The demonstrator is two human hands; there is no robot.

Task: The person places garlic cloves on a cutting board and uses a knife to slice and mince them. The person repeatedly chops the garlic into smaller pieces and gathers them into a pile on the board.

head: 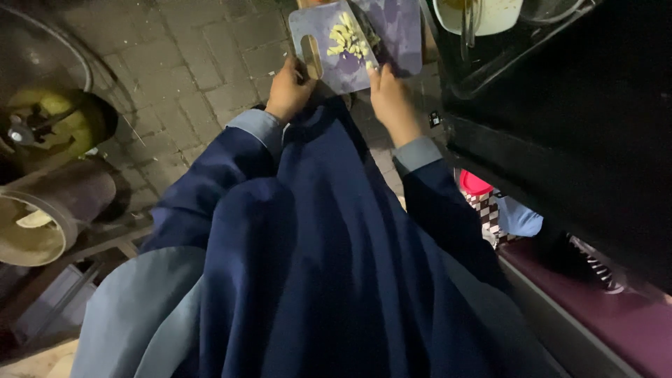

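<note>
A pale purple cutting board (329, 59) with a handle slot is tilted above the paved ground, with a small heap of chopped yellow bits (348, 38) on it. My left hand (288, 89) grips the board by its handle end. My right hand (392, 105) holds the board's lower right edge, and a dark blade-like object (369, 31) seems to lie across the board above that hand. A second purple board (397, 35) lies just behind. Both arms are in dark blue sleeves with light blue cuffs.
A white bowl (483, 14) with a utensil sits on a dark counter (560, 126) at the right. A round bin (49, 210) and a yellow-green gas cylinder (52, 126) stand at the left. A red-lidded checkered container (479, 199) is at the lower right.
</note>
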